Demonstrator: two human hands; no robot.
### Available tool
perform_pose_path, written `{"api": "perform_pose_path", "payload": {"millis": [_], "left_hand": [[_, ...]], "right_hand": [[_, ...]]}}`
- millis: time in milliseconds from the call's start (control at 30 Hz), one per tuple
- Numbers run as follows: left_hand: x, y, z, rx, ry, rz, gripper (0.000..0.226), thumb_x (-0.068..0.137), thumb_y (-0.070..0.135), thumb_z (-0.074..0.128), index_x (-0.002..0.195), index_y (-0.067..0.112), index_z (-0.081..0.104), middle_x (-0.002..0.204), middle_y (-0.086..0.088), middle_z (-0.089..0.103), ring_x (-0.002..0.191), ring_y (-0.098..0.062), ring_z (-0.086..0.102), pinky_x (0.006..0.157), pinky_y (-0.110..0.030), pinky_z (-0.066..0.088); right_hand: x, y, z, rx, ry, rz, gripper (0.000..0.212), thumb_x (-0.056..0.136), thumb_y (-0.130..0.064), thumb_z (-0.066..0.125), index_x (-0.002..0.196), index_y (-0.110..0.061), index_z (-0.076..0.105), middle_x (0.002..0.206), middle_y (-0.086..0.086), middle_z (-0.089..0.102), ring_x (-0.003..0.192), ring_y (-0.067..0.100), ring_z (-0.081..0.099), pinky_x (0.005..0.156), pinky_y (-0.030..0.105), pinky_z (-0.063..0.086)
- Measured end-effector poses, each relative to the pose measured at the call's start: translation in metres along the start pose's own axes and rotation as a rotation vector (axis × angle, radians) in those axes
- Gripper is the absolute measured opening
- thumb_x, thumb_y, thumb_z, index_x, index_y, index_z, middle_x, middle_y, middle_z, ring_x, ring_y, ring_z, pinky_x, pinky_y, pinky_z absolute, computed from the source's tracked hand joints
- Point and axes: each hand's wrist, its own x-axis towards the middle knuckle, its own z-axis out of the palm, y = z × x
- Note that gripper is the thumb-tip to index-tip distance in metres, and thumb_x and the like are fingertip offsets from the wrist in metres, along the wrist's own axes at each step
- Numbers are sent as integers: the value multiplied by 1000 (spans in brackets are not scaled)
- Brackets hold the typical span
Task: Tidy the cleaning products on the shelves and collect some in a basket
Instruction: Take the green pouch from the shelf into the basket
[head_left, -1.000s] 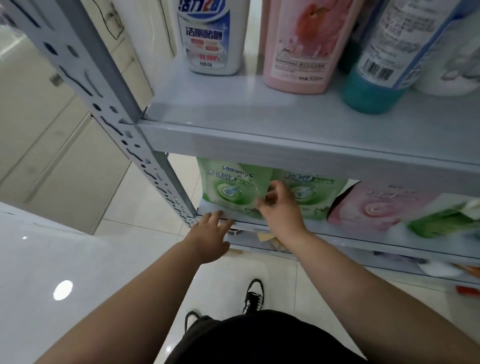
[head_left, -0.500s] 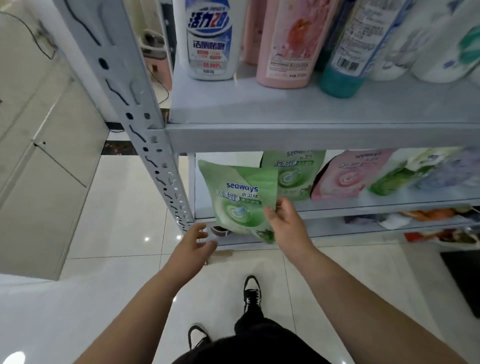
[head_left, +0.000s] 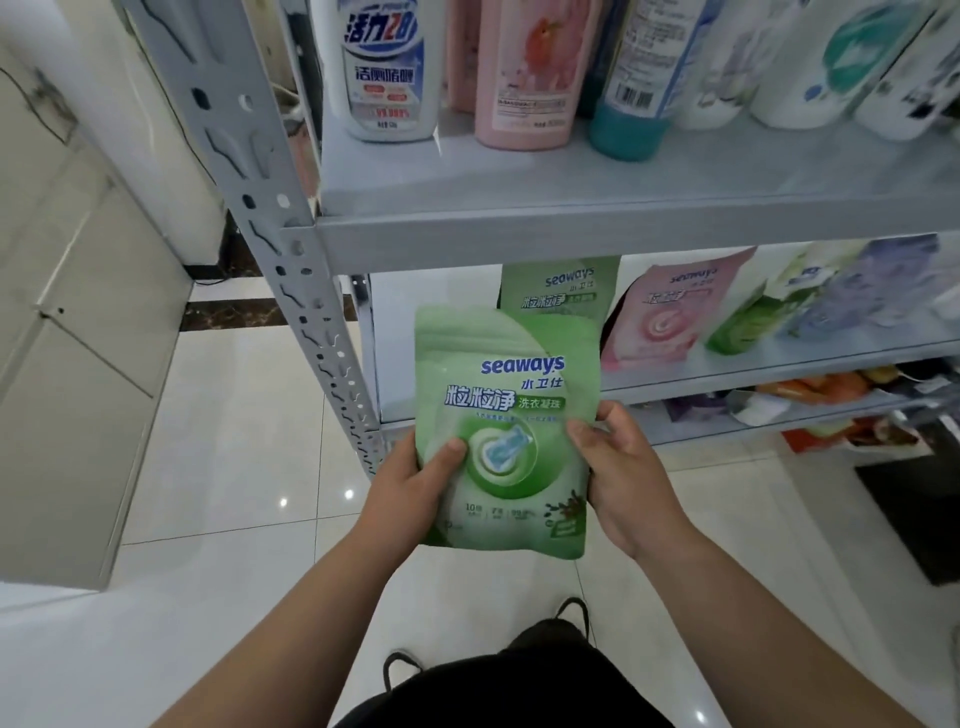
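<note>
Head view, looking down along my forearms. My left hand (head_left: 410, 488) grips the lower left edge of a green Seaways laundry-bead pouch (head_left: 511, 384), thumb pressed on the front and fingers curled behind. My right hand (head_left: 623, 480) pinches the lower right edge the same way. I hold the pouch upright in the air, in front of the middle shelf (head_left: 779, 371) and just right of the rack's left post (head_left: 291, 249). Near that shelf's left end stands a second green pouch (head_left: 561, 291), then a pink pouch (head_left: 660, 325) and others. Bottles line the upper shelf (head_left: 597, 231). No basket is in view. I judge the task barely begun: one pouch is picked and not yet in a basket.
</note>
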Motion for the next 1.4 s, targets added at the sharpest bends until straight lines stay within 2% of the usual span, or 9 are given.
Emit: {"api": "perform_pose_path", "payload": {"millis": [200,367,433,533,667,767,933,1100,1400], "left_hand": [[2,22,25,-60,172,-220,64,71,77,57,119,36,67,118,2,74,108,-25,70,99,-52,55],[-3,36,81,-576,-59,-521,44,100,45,51,106,7,74,93,-15,78,78,-30,76,60,-34,60],[-8,32,107,-688,-100,-643,45,101,41,44,109,3,65,92,-16,65,77,-31,63,66,-36,52],[-8,31,127,-711,-137,-691,39,99,37,47,115,5,61,103,-19,58,85,-31,54,78,-43,43],[-6,35,114,-597,-383,-583,45,75,38,77,108,9,80,127,-22,69,118,-47,60,87,-71,49],[-3,28,96,-562,-349,-538,52,93,37,66,136,9,64,138,-21,63,118,-44,65,87,-69,55],[-4,34,70,-538,-304,-446,71,90,76,51,135,22,67,138,-14,66,123,-36,66,81,-49,62],[-22,34,81,-333,-316,-430,74,75,44,80,141,21,56,134,-9,69,119,-33,68,83,-44,60],[-31,30,87,-292,-286,-450,68,76,29,81,138,18,56,128,-9,72,112,-32,72,76,-39,60]], "right_hand": [[13,-23,-7,35,-84,113,39,100,-51,52,97,-22,77,104,13,77,88,23,74,68,35,61],[13,-21,-29,-27,-288,322,53,94,-60,57,118,-17,77,134,21,66,133,43,55,115,60,41],[8,-14,-29,-73,-353,398,66,77,-70,74,96,-7,79,97,29,72,97,44,70,90,52,59],[9,-4,-39,-12,-335,497,53,61,-74,76,58,-22,71,46,-3,54,37,12,51,39,20,39],[27,-8,-59,115,-203,353,60,76,-37,87,128,-16,68,118,13,76,105,31,75,78,39,63],[35,-17,-72,77,-166,253,50,79,-27,84,125,-19,67,118,11,77,107,31,75,77,37,63],[44,-35,-92,21,-157,221,51,74,-26,82,121,-22,63,114,6,78,103,26,76,79,41,64],[34,-49,-104,-213,-254,126,52,79,-33,82,127,-29,62,120,-3,77,110,20,74,94,42,59],[27,-55,-100,-335,-316,108,53,71,-55,86,118,-48,64,120,-12,76,114,14,71,106,50,52]]}}
